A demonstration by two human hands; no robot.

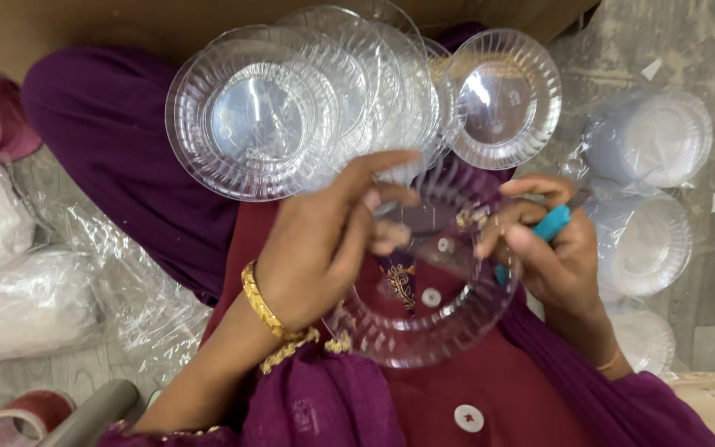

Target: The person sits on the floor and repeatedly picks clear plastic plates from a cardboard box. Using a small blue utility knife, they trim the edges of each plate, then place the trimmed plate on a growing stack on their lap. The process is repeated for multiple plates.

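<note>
Clear plastic plate point(424, 319) in left hand's point(324, 240) curled grip, right hand point(552, 248) clenching blue-handled tool point(552, 223).

A clear plastic plate point(424, 314) with a ribbed rim is held tilted over the lap, its upper edge pinched between the fingers; the maroon cloth shows through it; a blue-handled tool point(549, 225), a cutter perhaps, lies in the right palm, its tip hidden at the plate's upper rim.
</note>
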